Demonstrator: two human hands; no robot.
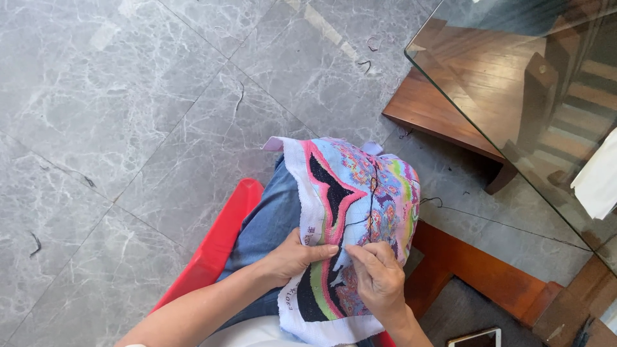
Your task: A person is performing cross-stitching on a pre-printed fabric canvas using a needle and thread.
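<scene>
A colourful cross-stitch cloth (360,193), with pink, black, blue and green areas and a white border, is draped over my lap. My left hand (292,257) grips its left edge, thumb on top. My right hand (379,276) rests on the cloth's lower middle with fingertips pinched together, apparently on a needle too small to see. A dark thread (371,193) runs up over the cloth from my right fingers.
I sit on a red plastic seat (218,241) above a grey marble floor (128,128). A glass-topped wooden table (514,83) stands at the right, a white cloth (598,180) on its edge. A phone (475,337) lies at the bottom right. Thread scraps dot the floor.
</scene>
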